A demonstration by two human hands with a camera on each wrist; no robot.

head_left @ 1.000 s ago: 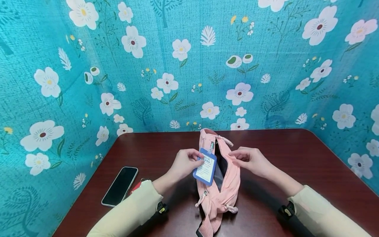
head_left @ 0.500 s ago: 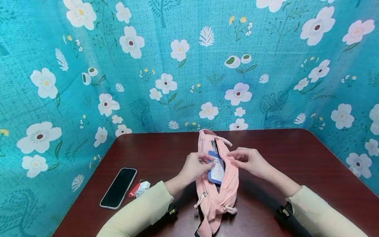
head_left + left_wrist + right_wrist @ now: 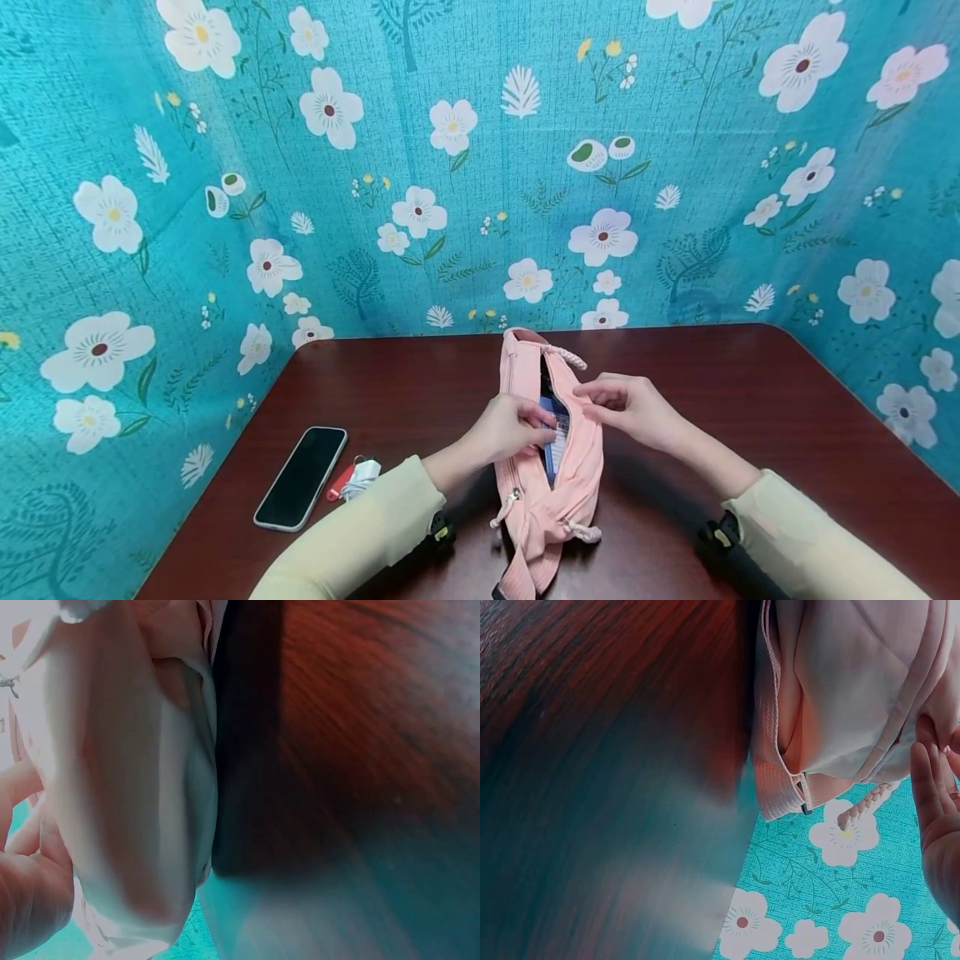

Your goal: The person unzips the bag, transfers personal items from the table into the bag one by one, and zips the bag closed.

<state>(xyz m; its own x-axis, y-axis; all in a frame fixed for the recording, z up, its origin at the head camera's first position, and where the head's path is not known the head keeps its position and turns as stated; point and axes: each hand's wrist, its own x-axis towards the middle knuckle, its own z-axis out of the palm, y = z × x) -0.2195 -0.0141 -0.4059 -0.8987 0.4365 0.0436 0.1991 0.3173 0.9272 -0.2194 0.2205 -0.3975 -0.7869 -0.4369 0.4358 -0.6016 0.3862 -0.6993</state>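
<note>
A pink waist bag point(image 3: 517, 454) lies lengthwise on the table with its main zip undone. In the head view my left hand point(image 3: 510, 429) pinches a blue-framed ID card holder point(image 3: 557, 450), which sits mostly down inside the bag's opening. My right hand point(image 3: 637, 408) pinches the right edge of that opening and keeps it spread. The left wrist view shows the bag's side point(image 3: 127, 787) with my left fingers at its edge; the card is hidden there. From the right wrist, my right hand point(image 3: 941, 817) is seen gripping the fabric near a braided zip pull point(image 3: 870, 804).
A phone point(image 3: 302, 477) with a dark screen lies on the left of the brown table point(image 3: 420, 367). Beside it are a red item point(image 3: 341, 482) and a white charger with a coiled cable point(image 3: 362, 479), close to my left sleeve. A floral cloth point(image 3: 480, 208) hangs behind the table.
My left hand has moved right and carried the card holder from above the bag's left side down into the opening. The charger has come out from behind my sleeve. My right hand stays in place.
</note>
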